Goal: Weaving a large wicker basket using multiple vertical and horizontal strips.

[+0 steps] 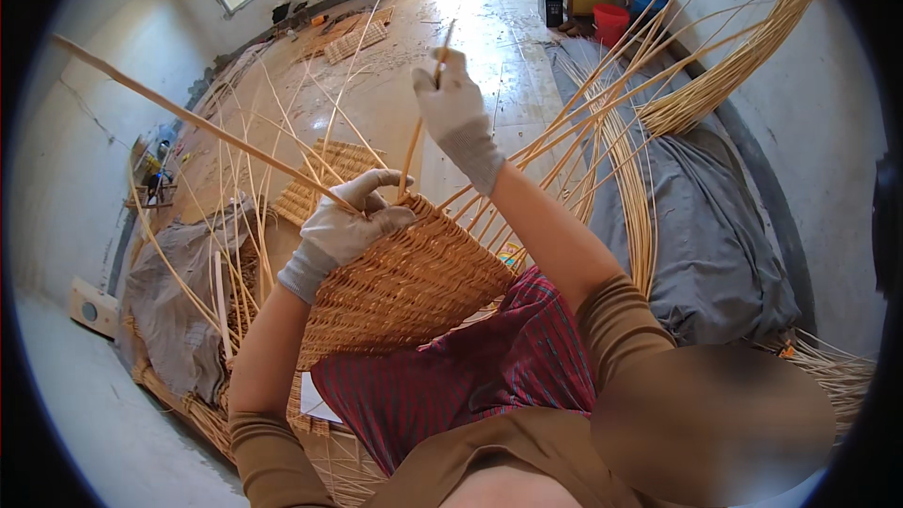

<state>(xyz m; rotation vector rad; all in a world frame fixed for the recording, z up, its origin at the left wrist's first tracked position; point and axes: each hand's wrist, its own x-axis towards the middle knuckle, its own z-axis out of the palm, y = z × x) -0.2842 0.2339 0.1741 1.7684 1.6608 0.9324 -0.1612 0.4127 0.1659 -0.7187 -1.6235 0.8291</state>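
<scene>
A tan woven wicker piece (404, 287) leans across my lap, with long loose stakes standing out of its edges. At its upper edge, my gloved left hand (348, 221) is closed on the weave, thumb and fingers bent at the rim. A thick willow rod (198, 122) slants from the upper left down to this hand. My right hand (456, 108), also in a pale glove, is raised above the weave. Its fingers are closed around a wicker strand (412, 158) that runs down to the rim beside my left fingertips. A red and blue striped cloth (461, 376) covers my lap.
On the right, bundles of long rods (734, 75) rest over grey cloth (696, 226) by the wall. Another grey cloth (183, 292) covers wicker at the left. Farther off are a red bucket (611, 23) and a flat woven piece (357, 40) on the floor.
</scene>
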